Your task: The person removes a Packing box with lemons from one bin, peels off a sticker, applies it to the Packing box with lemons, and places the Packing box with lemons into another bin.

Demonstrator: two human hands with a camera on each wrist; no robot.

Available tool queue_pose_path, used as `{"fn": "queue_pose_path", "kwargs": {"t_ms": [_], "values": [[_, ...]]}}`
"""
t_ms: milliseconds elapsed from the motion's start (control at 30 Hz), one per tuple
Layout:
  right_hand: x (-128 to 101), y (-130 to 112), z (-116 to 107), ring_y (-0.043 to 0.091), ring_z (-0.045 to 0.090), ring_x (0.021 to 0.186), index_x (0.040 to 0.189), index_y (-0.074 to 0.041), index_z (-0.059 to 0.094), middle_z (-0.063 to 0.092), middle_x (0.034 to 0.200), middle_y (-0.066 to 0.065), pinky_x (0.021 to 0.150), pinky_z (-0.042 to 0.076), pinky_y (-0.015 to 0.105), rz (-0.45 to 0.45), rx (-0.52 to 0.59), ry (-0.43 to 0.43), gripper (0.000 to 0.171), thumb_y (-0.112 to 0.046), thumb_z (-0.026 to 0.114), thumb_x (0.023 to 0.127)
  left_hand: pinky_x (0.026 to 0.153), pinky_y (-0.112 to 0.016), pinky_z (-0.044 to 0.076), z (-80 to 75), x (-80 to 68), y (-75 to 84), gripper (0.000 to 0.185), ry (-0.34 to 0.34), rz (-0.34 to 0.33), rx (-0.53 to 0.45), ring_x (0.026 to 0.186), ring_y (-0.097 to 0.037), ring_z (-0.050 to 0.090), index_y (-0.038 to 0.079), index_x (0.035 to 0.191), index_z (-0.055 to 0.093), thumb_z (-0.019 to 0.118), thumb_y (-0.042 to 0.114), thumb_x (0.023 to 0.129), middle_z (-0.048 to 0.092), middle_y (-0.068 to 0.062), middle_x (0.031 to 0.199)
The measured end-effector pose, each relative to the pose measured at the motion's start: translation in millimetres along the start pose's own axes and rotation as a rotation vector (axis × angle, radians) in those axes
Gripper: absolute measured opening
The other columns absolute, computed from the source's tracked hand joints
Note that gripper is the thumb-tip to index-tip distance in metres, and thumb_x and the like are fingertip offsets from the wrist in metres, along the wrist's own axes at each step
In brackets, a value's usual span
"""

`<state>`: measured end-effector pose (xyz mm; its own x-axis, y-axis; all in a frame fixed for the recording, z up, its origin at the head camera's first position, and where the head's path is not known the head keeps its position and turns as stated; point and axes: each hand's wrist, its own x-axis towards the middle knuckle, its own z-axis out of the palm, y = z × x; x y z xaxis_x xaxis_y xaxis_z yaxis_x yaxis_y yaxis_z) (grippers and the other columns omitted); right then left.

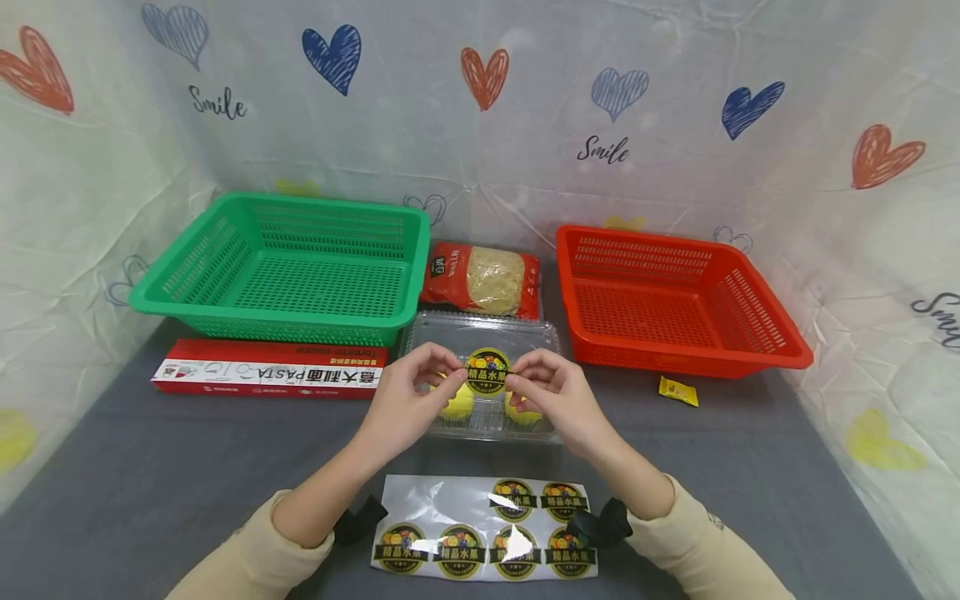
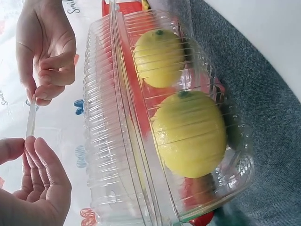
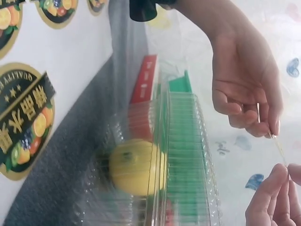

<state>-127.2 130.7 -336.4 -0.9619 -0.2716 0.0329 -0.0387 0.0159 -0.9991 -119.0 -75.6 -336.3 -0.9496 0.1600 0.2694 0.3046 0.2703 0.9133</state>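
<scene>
A round black-and-gold fruit label sticker [image 1: 487, 372] is stretched between both hands. My left hand [image 1: 408, 392] pinches its left edge, and my right hand [image 1: 562, 400] pinches the right edge. From the left wrist side the sticker [image 2: 31, 120] appears thin and edge-on, above the lid. Below the hands sits a clear plastic box [image 1: 480, 429] with its lid down. Yellow lemon-like fruits [image 2: 190, 134] show through its wall, along with darker fruit that I cannot make out. Nearer me lies a white sticker sheet [image 1: 435, 500] bearing several matching round labels.
A green basket [image 1: 300, 321] stands at back left, with a red pasta box [image 1: 270, 368] before it. A red basket [image 1: 682, 354] is at back right, a small yellow packet [image 1: 678, 391] in front. A red food bag [image 1: 487, 279] lies behind the clear box.
</scene>
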Motion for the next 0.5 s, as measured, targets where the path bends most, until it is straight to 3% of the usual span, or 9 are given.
{"fn": "queue_pose_path", "kwargs": {"t_ms": [267,500], "values": [[14.6,-5.8,-5.1,0.028,0.060,0.065,0.097,0.002,0.056,0.063,0.080,0.011,0.061,0.052,0.028,-0.147,-0.171,0.035,0.016,-0.005,0.064,0.084,0.062,-0.027,0.050,1.3,14.8,-3.4,0.010,0.069,0.051,0.044,0.071,-0.012,0.058,0.009,0.088,0.062,0.068,0.016,0.083,0.062,-0.001,0.079],[23.1,-5.9,-5.9,0.030,0.060,0.065,0.096,0.003,0.057,0.062,0.083,0.021,0.060,0.051,0.034,-0.120,-0.201,0.040,0.016,-0.005,0.064,0.084,0.066,-0.028,0.050,2.1,21.7,-7.7,0.012,0.070,0.076,0.084,0.072,-0.012,0.059,0.008,0.092,0.061,0.068,0.013,0.083,0.063,-0.002,0.081]]}}
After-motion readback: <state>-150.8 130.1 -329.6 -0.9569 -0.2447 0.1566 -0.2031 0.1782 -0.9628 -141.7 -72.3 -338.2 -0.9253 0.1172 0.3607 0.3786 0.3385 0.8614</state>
